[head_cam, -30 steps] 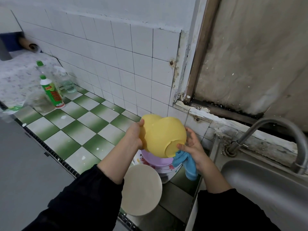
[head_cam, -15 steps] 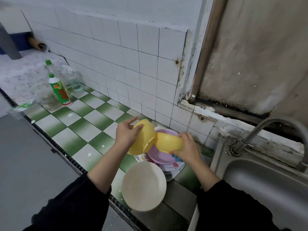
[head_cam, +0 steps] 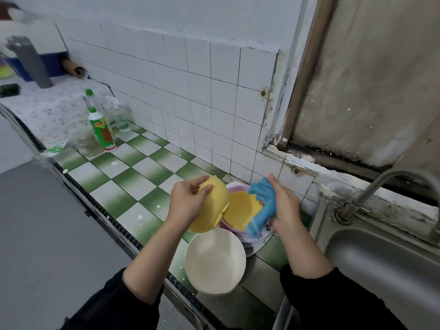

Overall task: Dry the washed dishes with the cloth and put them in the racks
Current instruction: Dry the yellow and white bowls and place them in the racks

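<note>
My left hand (head_cam: pixel 188 203) grips a yellow bowl (head_cam: pixel 210 210) by its rim, tilted on its side above the counter. A second yellow bowl (head_cam: pixel 240 208) sits in a pink bowl (head_cam: pixel 234 186) on a stack of dishes. My right hand (head_cam: pixel 284 206) holds a blue cloth (head_cam: pixel 262 206) over the right edge of that second bowl. A cream plate (head_cam: pixel 215 260) lies on the counter in front of the stack.
The green-and-white checked counter (head_cam: pixel 133 177) runs to the left. A green-capped detergent bottle (head_cam: pixel 101 127), a glass jar (head_cam: pixel 87 142) and clear bottles (head_cam: pixel 117 115) stand at the far left. A steel sink (head_cam: pixel 385 270) with a tap (head_cam: pixel 390 179) is on the right.
The two yellow bowls have come apart: one now rests in the pink bowl, the other stays in my left hand. My right hand has let go of its bowl and brought the blue cloth up.
</note>
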Demonstrator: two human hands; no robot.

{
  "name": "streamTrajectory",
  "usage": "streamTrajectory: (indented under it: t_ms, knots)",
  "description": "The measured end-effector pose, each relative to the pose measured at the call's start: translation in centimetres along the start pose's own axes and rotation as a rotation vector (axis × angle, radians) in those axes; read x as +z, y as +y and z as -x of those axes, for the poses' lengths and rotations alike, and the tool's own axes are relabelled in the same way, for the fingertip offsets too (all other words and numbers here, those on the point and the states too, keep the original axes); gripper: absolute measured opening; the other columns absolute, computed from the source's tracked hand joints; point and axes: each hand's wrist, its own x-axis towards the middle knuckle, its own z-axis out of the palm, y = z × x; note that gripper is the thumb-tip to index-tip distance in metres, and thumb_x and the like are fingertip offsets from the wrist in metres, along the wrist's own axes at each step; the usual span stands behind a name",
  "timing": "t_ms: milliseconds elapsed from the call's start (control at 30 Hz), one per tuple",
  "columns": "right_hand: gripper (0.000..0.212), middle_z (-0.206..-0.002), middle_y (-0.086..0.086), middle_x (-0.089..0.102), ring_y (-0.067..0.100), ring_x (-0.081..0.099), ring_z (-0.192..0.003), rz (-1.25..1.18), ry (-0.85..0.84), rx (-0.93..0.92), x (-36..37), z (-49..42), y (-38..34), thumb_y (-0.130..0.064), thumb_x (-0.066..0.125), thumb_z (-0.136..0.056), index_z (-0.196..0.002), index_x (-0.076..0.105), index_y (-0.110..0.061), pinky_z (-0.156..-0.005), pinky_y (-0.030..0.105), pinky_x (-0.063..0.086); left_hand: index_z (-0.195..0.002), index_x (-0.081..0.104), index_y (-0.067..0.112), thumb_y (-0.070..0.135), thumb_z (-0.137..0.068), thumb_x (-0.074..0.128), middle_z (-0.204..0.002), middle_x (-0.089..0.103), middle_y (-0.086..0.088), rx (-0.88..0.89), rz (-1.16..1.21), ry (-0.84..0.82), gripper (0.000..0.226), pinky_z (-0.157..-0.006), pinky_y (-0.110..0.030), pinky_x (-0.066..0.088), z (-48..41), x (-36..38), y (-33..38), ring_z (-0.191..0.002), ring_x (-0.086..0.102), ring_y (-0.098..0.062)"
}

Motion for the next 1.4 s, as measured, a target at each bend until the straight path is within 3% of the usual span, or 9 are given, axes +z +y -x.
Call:
streamTrajectory:
  t_ms: [100,200,300,467,600,667,833,1100,1400]
  knots:
    - [0.005,-0.094,0.001,0.075,0.015,0.068,-0.093,-0.02,-0.177,-0.182,2.3,3.8,-0.7,-0.023,0.074,-0.084,-0.083,0.077,-0.019,-0.087,0.033,0.051,-0.112,0.072,0.016,0.013,-0.09,0.067,-0.083,0.069,-0.002,0.009,0.087,-0.014,0.022,-0.066,-0.018,0.046,1.7,0.4,1.4,-0.072,0.059,-0.008]
    - [0.019,-0.115,-0.001,0.065,0.01,0.059,-0.107,0.464,-0.412,-0.807,3.5,7.3,0.4,-0.03,0.067,-0.087,-0.104,0.073,-0.024,-0.096,0.023,0.043,-0.082,0.075,0.01,-0.001,-0.085,0.061,-0.07,0.063,-0.003,0.022,0.172,0.016,0.018,-0.06,-0.024,0.042,3.3,1.0,2.9,-0.062,0.049,-0.011]
    - [0.035,-0.128,-0.004,0.062,0.02,0.054,-0.114,0.782,-0.302,-1.335,3.7,7.3,-0.1,-0.04,0.048,-0.098,-0.122,0.067,-0.025,-0.103,0.031,0.038,-0.074,0.072,0.008,-0.007,-0.085,0.058,-0.064,0.066,0.0,0.02,0.373,0.031,0.023,-0.063,-0.021,0.045,4.7,0.7,4.8,-0.06,0.055,-0.01]
    - [0.04,-0.13,-0.005,0.062,0.012,0.053,-0.126,0.296,-0.203,-0.672,5.6,7.7,-2.5,-0.045,0.048,-0.092,-0.12,0.065,-0.023,-0.11,0.041,0.04,-0.085,0.071,0.025,0.003,-0.089,0.065,-0.065,0.068,0.005,0.091,0.526,0.03,0.023,-0.064,-0.019,0.048,6.2,-0.2,7.2,-0.062,0.057,-0.007]
    - [0.036,-0.145,-0.001,0.048,0.016,0.038,-0.14,0.662,-0.47,-1.21,5.1,9.9,-0.7,-0.028,0.046,-0.1,-0.134,0.056,-0.024,-0.117,0.036,0.029,-0.092,0.076,0.012,-0.005,-0.088,0.058,-0.079,0.073,-0.004,-0.018,0.663,0.184,0.025,-0.072,-0.029,0.054,6.5,-0.4,7.1,-0.073,0.064,-0.019]
    - [0.035,-0.143,-0.004,0.05,0.015,0.041,-0.138,0.641,-0.504,-1.168,4.9,9.3,-0.6,-0.028,0.047,-0.1,-0.134,0.056,-0.027,-0.117,0.04,0.029,-0.096,0.074,0.011,-0.005,-0.089,0.059,-0.076,0.074,0.003,-0.002,0.699,0.189,0.023,-0.068,-0.022,0.055,6.9,-0.5,7.0,-0.069,0.066,-0.01]
    - [0.02,-0.088,-0.006,0.071,0.019,0.063,-0.097,0.331,-0.323,-0.391,6.4,7.7,-6.4,-0.027,0.054,-0.099,-0.088,0.07,-0.026,-0.095,0.039,0.049,-0.087,0.072,0.031,0.004,-0.09,0.065,-0.073,0.064,0.001,0.146,0.595,0.169,0.027,-0.072,-0.025,0.043,8.3,-0.3,7.4,-0.073,0.051,-0.012]
    - [0.037,-0.143,0.011,0.051,0.027,0.039,-0.14,0.712,-0.344,-1.561,5.6,11.6,-0.5,-0.025,0.041,-0.102,-0.134,0.056,-0.013,-0.115,0.045,0.03,-0.094,0.072,0.015,-0.004,-0.091,0.057,-0.086,0.072,-0.008,-0.11,0.9,0.221,0.024,-0.072,-0.03,0.059,7.5,-2.5,9.6,-0.074,0.067,-0.02]
    - [0.031,-0.14,-0.009,0.052,0.013,0.043,-0.138,0.08,-0.162,-0.892,6.8,12.5,-2.2,-0.026,0.04,-0.1,-0.127,0.048,-0.039,-0.112,0.022,0.035,-0.096,0.072,0.017,0.007,-0.091,0.062,-0.087,0.074,0.006,-0.049,0.966,0.215,0.015,-0.075,-0.023,0.057,7.4,-3.1,9.9,-0.076,0.067,-0.006]
